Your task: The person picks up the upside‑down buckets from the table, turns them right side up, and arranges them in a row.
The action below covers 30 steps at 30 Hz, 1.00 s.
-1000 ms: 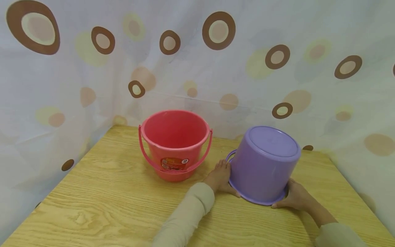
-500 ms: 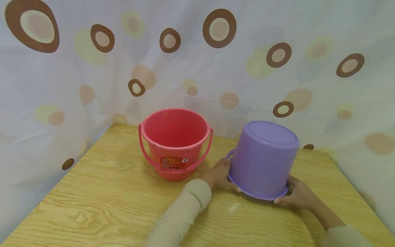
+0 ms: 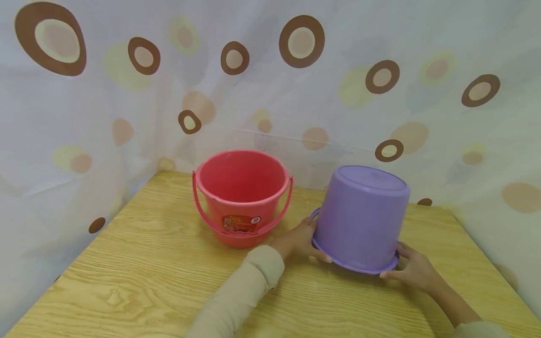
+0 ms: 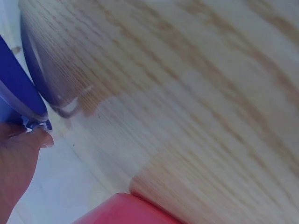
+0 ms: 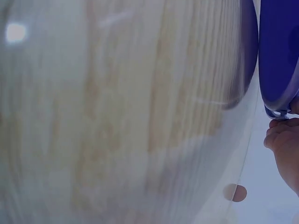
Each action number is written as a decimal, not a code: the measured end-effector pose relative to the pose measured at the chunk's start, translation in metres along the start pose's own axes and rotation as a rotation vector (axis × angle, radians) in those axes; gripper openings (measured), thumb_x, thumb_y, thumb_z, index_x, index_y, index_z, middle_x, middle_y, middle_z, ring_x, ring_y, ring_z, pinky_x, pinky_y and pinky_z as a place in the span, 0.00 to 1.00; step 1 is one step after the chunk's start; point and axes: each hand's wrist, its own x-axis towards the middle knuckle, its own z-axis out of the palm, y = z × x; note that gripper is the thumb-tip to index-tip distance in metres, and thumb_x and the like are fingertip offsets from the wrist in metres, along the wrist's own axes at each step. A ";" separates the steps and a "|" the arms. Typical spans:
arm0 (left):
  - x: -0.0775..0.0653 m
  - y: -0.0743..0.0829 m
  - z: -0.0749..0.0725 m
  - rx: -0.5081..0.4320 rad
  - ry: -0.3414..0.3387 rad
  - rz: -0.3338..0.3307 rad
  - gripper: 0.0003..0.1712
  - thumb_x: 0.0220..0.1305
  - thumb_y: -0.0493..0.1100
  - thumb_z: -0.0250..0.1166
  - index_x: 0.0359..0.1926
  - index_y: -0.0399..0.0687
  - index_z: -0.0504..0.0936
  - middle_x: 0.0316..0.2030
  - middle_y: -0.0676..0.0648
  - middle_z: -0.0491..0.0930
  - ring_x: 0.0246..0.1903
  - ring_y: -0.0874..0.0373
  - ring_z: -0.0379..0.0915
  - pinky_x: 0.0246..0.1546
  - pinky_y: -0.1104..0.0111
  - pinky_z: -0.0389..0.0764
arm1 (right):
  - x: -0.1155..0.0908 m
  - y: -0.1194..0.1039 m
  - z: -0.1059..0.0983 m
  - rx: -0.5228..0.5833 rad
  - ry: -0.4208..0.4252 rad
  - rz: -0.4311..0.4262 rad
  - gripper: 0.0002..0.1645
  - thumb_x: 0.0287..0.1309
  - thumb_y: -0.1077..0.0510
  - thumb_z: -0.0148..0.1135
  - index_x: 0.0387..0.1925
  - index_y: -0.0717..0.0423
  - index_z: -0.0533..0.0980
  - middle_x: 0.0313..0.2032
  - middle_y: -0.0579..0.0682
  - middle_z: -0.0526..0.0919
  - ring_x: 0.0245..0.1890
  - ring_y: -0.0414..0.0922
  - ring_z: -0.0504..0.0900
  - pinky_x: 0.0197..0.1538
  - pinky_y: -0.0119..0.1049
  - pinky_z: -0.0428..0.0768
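A purple bucket (image 3: 361, 220) is upside down at the right of the table, its base up and a little tilted. My left hand (image 3: 301, 240) grips its rim on the left side, close to the loop of its handle (image 3: 314, 213). On the opposite side my right hand (image 3: 416, 268) holds the rim, thumb toward the front. Both wrist views show the bucket looking blue: its rim (image 4: 23, 102) beside the left fingers, and its side (image 5: 275, 56) above the right hand (image 5: 285, 142). The bucket's inside is hidden in the head view.
Left of the purple bucket stands an upright pink bucket (image 3: 243, 220) with its handle hanging down in front. Both rest on a wood-grain table (image 3: 139, 263). Behind the table hangs a white curtain (image 3: 262, 94) with brown and beige circles.
The purple bucket has tipped back from its lean toward me, so its base faces more upward and its front rim sits higher. My right hand has shifted slightly right. The pink bucket stays in place.
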 end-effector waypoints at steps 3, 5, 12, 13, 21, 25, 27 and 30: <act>0.000 0.000 -0.001 -0.036 0.009 0.023 0.65 0.41 0.62 0.74 0.72 0.46 0.46 0.71 0.40 0.51 0.71 0.53 0.46 0.69 0.64 0.56 | -0.002 -0.002 -0.001 0.020 0.012 0.011 0.59 0.38 0.48 0.74 0.60 0.82 0.55 0.60 0.82 0.54 0.56 0.80 0.56 0.53 0.71 0.62; 0.000 0.000 -0.001 -0.058 0.013 0.037 0.64 0.41 0.61 0.74 0.73 0.48 0.46 0.71 0.41 0.52 0.71 0.52 0.45 0.69 0.63 0.56 | -0.004 -0.002 -0.001 0.030 0.019 0.016 0.59 0.38 0.48 0.74 0.61 0.82 0.54 0.61 0.81 0.54 0.57 0.80 0.56 0.54 0.70 0.62; -0.005 0.001 -0.003 -0.114 0.029 0.077 0.65 0.41 0.59 0.75 0.73 0.50 0.44 0.70 0.40 0.52 0.69 0.52 0.51 0.68 0.63 0.58 | -0.006 -0.005 -0.002 0.067 0.030 0.024 0.60 0.41 0.48 0.73 0.64 0.78 0.50 0.64 0.78 0.52 0.58 0.79 0.56 0.54 0.70 0.62; -0.006 0.001 -0.004 -0.122 0.031 0.078 0.65 0.41 0.59 0.74 0.73 0.50 0.44 0.70 0.40 0.51 0.69 0.52 0.51 0.68 0.62 0.58 | -0.006 -0.006 -0.002 0.070 0.034 0.027 0.60 0.41 0.48 0.73 0.64 0.77 0.50 0.64 0.77 0.52 0.58 0.79 0.56 0.54 0.70 0.62; -0.008 0.001 -0.006 -0.129 0.038 0.072 0.63 0.43 0.58 0.74 0.73 0.47 0.44 0.71 0.37 0.48 0.70 0.48 0.48 0.69 0.59 0.56 | -0.007 -0.009 -0.003 0.097 0.064 0.028 0.60 0.43 0.49 0.72 0.65 0.74 0.48 0.65 0.76 0.51 0.58 0.78 0.57 0.55 0.67 0.64; -0.008 0.001 -0.005 -0.159 0.051 0.078 0.62 0.44 0.57 0.74 0.73 0.48 0.45 0.71 0.36 0.48 0.70 0.48 0.49 0.69 0.60 0.57 | -0.007 -0.009 -0.004 0.109 0.086 0.019 0.60 0.43 0.50 0.72 0.66 0.73 0.47 0.65 0.76 0.50 0.58 0.77 0.57 0.55 0.66 0.64; -0.009 0.002 -0.005 -0.175 0.059 0.077 0.61 0.44 0.57 0.74 0.72 0.47 0.46 0.71 0.36 0.49 0.69 0.49 0.51 0.68 0.61 0.58 | -0.008 -0.010 -0.004 0.113 0.097 0.020 0.59 0.44 0.50 0.71 0.66 0.72 0.47 0.65 0.75 0.51 0.58 0.77 0.57 0.56 0.64 0.64; -0.009 0.003 -0.005 -0.195 0.075 0.068 0.61 0.44 0.57 0.73 0.72 0.45 0.49 0.70 0.36 0.52 0.68 0.50 0.53 0.68 0.62 0.59 | -0.008 -0.011 -0.005 0.128 0.113 0.015 0.58 0.44 0.51 0.71 0.66 0.73 0.48 0.65 0.76 0.51 0.59 0.76 0.57 0.55 0.63 0.63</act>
